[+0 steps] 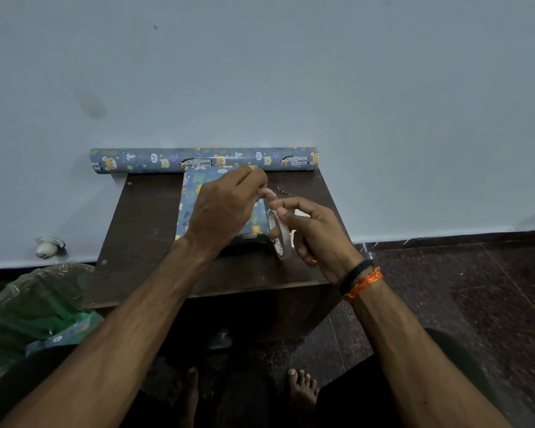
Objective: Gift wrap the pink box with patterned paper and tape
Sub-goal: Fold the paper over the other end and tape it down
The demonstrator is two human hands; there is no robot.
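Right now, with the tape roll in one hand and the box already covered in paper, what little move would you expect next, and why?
Probably pulling a short strip free. The right hand grips the tape roll upright beside the wrapped box, while the left hand pinches at the roll's top edge, seemingly at the tape's loose end. No strip is visibly drawn out yet, and I cannot see any tape on the paper.

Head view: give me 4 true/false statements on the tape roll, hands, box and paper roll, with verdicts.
1. The right hand holds the tape roll. True.
2. The wrapped box lies on the floor. False: it lies on the dark wooden table.
3. The wrapping paper roll lies at the table's far edge by the wall. True.
4. The left hand rests flat and open on the table. False: its fingertips pinch at the tape's end above the box.
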